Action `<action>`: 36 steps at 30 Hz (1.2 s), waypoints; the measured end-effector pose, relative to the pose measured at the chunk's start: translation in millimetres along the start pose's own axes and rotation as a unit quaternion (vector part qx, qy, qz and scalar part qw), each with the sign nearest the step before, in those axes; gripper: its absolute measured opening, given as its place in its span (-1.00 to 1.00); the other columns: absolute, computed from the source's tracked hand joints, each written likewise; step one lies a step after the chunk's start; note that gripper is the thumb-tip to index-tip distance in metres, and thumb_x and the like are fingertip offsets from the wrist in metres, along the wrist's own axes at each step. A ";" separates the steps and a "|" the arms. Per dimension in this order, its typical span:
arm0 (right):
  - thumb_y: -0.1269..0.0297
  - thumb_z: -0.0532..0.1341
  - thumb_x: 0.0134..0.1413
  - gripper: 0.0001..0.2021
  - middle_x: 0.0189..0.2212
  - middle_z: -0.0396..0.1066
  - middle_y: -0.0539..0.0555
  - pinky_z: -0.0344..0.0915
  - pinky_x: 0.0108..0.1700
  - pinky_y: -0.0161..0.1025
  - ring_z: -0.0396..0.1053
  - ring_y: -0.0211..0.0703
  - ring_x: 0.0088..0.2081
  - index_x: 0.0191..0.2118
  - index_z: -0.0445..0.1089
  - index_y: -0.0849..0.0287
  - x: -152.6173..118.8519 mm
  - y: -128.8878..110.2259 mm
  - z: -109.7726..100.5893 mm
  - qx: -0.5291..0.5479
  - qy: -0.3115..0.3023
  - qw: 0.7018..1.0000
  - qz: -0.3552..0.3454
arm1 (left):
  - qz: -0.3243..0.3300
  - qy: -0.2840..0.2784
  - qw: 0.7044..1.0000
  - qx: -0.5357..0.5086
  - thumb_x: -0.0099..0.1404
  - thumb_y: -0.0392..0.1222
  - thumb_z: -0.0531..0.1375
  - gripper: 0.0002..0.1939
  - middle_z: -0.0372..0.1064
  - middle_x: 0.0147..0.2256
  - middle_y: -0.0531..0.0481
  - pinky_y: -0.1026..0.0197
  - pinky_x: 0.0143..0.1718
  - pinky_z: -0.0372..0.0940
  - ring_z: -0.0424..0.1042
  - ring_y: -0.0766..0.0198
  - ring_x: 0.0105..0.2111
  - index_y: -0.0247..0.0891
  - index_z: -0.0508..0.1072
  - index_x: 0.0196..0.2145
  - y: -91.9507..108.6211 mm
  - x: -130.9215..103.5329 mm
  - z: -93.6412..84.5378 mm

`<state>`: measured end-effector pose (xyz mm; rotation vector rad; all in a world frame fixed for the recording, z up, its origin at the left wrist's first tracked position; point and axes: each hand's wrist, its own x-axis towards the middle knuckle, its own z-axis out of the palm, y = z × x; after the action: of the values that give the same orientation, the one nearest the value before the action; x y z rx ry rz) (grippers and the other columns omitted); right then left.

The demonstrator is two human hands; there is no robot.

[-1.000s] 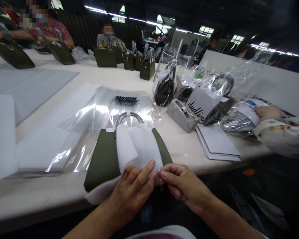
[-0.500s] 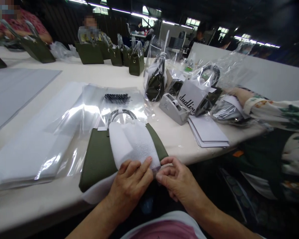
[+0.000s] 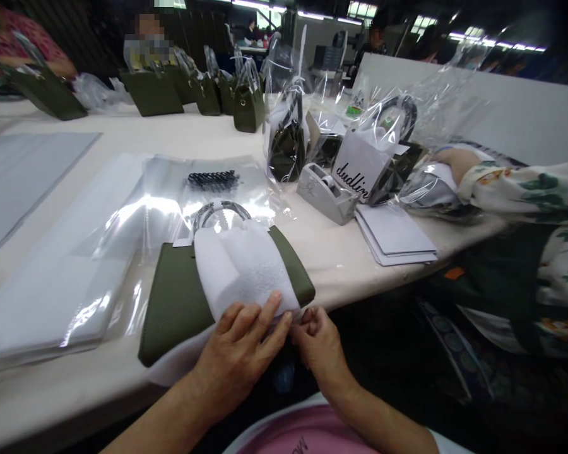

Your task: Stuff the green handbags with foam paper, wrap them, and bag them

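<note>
A dark green handbag (image 3: 176, 293) lies on its side at the table's front edge, its wrapped loop handles (image 3: 222, 211) pointing away from me. White foam sheet (image 3: 253, 265) is wrapped around the bag's middle, and a loose flap hangs below it. My left hand (image 3: 241, 347) rests on the foam near its lower edge with fingers stretched and spread. At the foam's lower right corner, my right hand (image 3: 319, 343) is closed in a pinch on the sheet's edge. Its fingertips partly hide what they grip.
A grey tape dispenser (image 3: 327, 194) and stacked white cards (image 3: 395, 233) stand to the right. Behind them are bags in clear plastic (image 3: 288, 142). Clear plastic sheets (image 3: 137, 217) lie left. A co-worker's sleeve (image 3: 525, 189) reaches in at right. Several green bags (image 3: 154, 91) line the back.
My right hand's fingers have drawn together into a tighter pinch at the foam's corner. My left hand stays on the foam. The whole view has shifted slightly.
</note>
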<state>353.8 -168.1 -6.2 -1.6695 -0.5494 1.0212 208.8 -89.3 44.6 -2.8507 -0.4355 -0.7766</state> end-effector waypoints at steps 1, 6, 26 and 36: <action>0.12 0.27 -0.15 -0.65 -0.71 0.17 -0.16 0.01 -0.64 -0.43 0.06 -0.40 -0.68 -0.45 0.05 0.15 2.8 6.8 -2.6 -0.019 0.006 1.000 0.000 | 0.005 -0.002 1.000 0.006 0.27 -0.32 -0.02 -0.66 0.21 0.05 -0.16 0.04 -0.09 0.06 0.23 0.09 -0.15 -0.19 0.35 -0.03 0.0 0.2 0.1; 0.12 0.21 -0.03 -0.74 -0.67 0.15 -0.13 0.08 -0.57 -0.40 0.11 -0.36 -0.63 -0.45 0.17 0.18 7.3 -11.3 -26.8 -0.098 0.057 0.989 -0.099 | 0.011 -0.030 0.999 0.030 0.27 -0.31 -0.02 -0.66 0.18 0.06 -0.22 0.02 -0.09 0.02 0.20 0.07 -0.13 -0.19 0.34 -0.03 1.7 -0.2 -1.2; 0.19 -0.05 0.14 -0.74 -0.51 0.24 0.07 0.15 -0.31 -0.17 0.24 -0.11 -0.39 -0.48 0.18 0.20 23.6 -107.0 60.0 -0.239 -0.157 0.873 -0.395 | -0.161 -0.044 0.983 -0.073 0.11 -0.53 -0.04 -0.45 0.19 0.04 -0.08 0.07 0.06 0.12 0.17 0.18 0.03 -0.20 0.21 0.05 -128.0 15.9 -76.2; -0.04 0.32 -0.25 -0.32 -0.16 0.30 0.16 0.27 -0.09 -0.06 0.26 0.06 -0.12 0.00 0.20 0.21 27.5 -108.2 58.1 -0.231 -0.188 0.872 -0.390 | -0.121 -0.209 0.965 -0.104 0.03 -0.35 0.13 -0.97 0.26 -0.51 0.08 0.30 -0.38 0.15 0.27 0.33 -0.48 -0.29 0.31 -0.53 -199.6 68.2 -11.9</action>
<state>333.6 -78.8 80.1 -1.4036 -1.6781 0.6144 196.1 113.0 104.3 -3.2031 -0.8140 -0.2524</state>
